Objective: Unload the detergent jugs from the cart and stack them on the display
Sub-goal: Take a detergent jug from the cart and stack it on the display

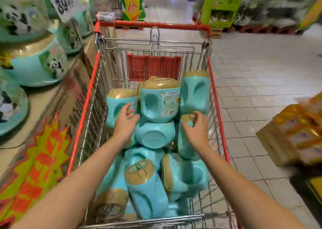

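Note:
A wire cart [90,96] with red rails holds several teal detergent jugs with gold caps, piled loosely. My left hand [125,122] reaches into the pile with loosely spread fingers that touch the jug at the cart's left side [115,105]. My right hand [195,129] curls around the gold cap and neck of a jug [185,146] standing at the cart's right side. A jug lying bottom-up [155,134] sits between my hands. On the left, the display [40,106] carries teal jugs with panda labels [34,65].
A price sign [66,3] hangs over the display at the upper left. Yellow-orange packs [299,133] are stacked on the right. Grey tiled floor [257,75] runs along the cart's right side. Green shelving [221,5] stands beyond the cart.

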Tool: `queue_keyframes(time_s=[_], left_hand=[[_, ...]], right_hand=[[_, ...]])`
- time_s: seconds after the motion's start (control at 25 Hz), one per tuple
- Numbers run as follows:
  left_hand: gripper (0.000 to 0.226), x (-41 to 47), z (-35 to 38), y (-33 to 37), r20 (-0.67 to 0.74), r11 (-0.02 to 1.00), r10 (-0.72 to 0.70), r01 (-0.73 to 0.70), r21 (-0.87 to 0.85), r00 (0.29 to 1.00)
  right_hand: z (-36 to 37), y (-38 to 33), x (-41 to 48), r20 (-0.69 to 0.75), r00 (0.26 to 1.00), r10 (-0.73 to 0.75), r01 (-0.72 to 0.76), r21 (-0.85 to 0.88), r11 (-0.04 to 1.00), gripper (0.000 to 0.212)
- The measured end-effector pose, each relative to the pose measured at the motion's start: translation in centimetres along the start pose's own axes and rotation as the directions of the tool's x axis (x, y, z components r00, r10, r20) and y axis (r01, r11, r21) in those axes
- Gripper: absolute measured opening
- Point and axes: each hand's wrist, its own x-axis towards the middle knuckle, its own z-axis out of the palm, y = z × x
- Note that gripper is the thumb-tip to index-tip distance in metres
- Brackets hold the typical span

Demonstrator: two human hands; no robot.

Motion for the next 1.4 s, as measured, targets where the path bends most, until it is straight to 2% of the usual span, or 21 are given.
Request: queue_keyframes(time_s=[0.08, 0.16, 0.24, 0.32, 0.44, 0.56, 0.64, 0.76, 0.8, 0.92, 1.0, 1.08, 1.2, 1.28, 1.36, 1.4], left_hand=[[0.066, 2.5, 1.5, -0.8, 0.047, 0.994, 0.014, -0.019, 0.107, 0.999], [0.073, 4.7, 2.9, -1.4, 0.075, 0.984, 0.023, -0.036, 0.177, 0.997], [0.064, 6.3, 4.1, -1.6, 0.07, 0.982, 0.034, -0.046, 0.185, 0.997], [0.053, 7.8, 5.0, -1.5, 0.074, 0.995, 0.008, -0.016, 0.102, 0.997], [0.049, 9.6, 5.5, -1.5, 0.122, 0.998, -0.063, 0.065, -0.008, 0.99], [0.034, 9.4, 5.3, -1.7, 0.146, 0.999, 0.002, -0.009, 0.051, 0.989], [0.03, 7.9, 4.5, -1.5, 0.129, 1.0, 0.009, -0.009, 0.0, 0.992], [0.03, 5.1, 2.3, -1.1, 0.111, 0.983, -0.1, 0.116, -0.146, 0.989], [0.03, 3.9, 1.6, -1.0, 0.13, 0.974, -0.124, 0.146, -0.175, 0.984], [0.029, -0.9, -0.5, -0.5, 0.197, 0.932, -0.197, 0.246, -0.267, 0.96], [0.027, -4.4, -1.8, -0.6, 0.237, 0.89, -0.228, 0.301, -0.342, 0.944], [0.026, -8.3, -3.1, -1.1, 0.285, 0.851, -0.225, 0.33, -0.408, 0.932], [0.034, -13.7, -4.0, -2.6, 0.265, 0.81, -0.231, 0.336, -0.48, 0.936], [0.047, -16.5, -3.8, -3.1, 0.283, 0.724, -0.219, 0.351, -0.594, 0.934], [0.055, -18.5, -3.5, -2.8, 0.315, 0.634, -0.224, 0.383, -0.671, 0.922], [0.052, -19.1, -3.4, -2.5, 0.32, 0.621, -0.22, 0.385, -0.682, 0.922]], right_hand=[[0.6, 1.1, 0.5, -0.08, 0.996, 0.038, -0.049, -0.149, 0.988, 0.062], [1.0, 2.3, 0.5, -0.094, 0.995, 0.029, -0.049, -0.223, 0.974, 0.067], [1.1, 3.4, 0.4, -0.07, 0.997, -0.025, 0.009, -0.224, 0.974, 0.07], [0.9, 4.1, 0.6, -0.061, 0.996, -0.062, 0.047, -0.22, 0.974, 0.071], [0.5, 4.7, 1.1, -0.02, 0.997, -0.077, 0.071, -0.216, 0.974, 0.071], [0.2, 4.6, 1.2, 0.01, 0.998, -0.056, 0.057, -0.184, 0.981, 0.069], [0.0, 4.0, 1.0, 0.03, 0.999, -0.043, 0.047, -0.156, 0.987, 0.068], [-0.7, 2.4, 0.4, 0.085, 0.996, -0.019, 0.031, -0.142, 0.989, 0.066], [-1.0, 1.7, 0.0, 0.101, 0.995, -0.019, 0.028, -0.088, 0.996, 0.066], [-2.4, -1.2, -2.9, 0.185, 0.982, -0.025, -0.025, 0.26, 0.965, 0.073], [-3.4, -2.7, -5.7, 0.255, 0.965, -0.054, -0.057, 0.408, 0.911, 0.081], [-4.0, -3.3, -8.5, 0.297, 0.949, -0.105, -0.03, 0.417, 0.909, 0.084], [-4.5, -3.3, -12.0, 0.315, 0.941, -0.122, -0.008, 0.384, 0.923, 0.087], [-4.6, -3.1, -14.0, 0.33, 0.938, -0.107, -0.029, 0.38, 0.925, 0.087], [-4.7, -3.2, -15.6, 0.356, 0.929, -0.102, -0.034, 0.359, 0.933, 0.076], [-4.8, -3.2, -16.0, 0.355, 0.929, -0.104, -0.027, 0.345, 0.938, 0.07]])
